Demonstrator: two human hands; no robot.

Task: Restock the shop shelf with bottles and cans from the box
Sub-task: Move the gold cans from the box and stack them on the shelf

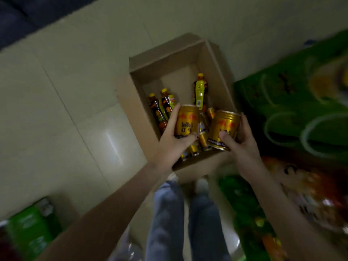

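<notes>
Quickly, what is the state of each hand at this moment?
Left hand: grips the left can.
Right hand: grips the right can.

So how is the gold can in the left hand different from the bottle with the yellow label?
The Red Bull can is short and wide; the yellow-labelled bottle is taller and slimmer. The left hand grips the can; the bottle sits in the cardboard box. Both are yellowish.
</notes>
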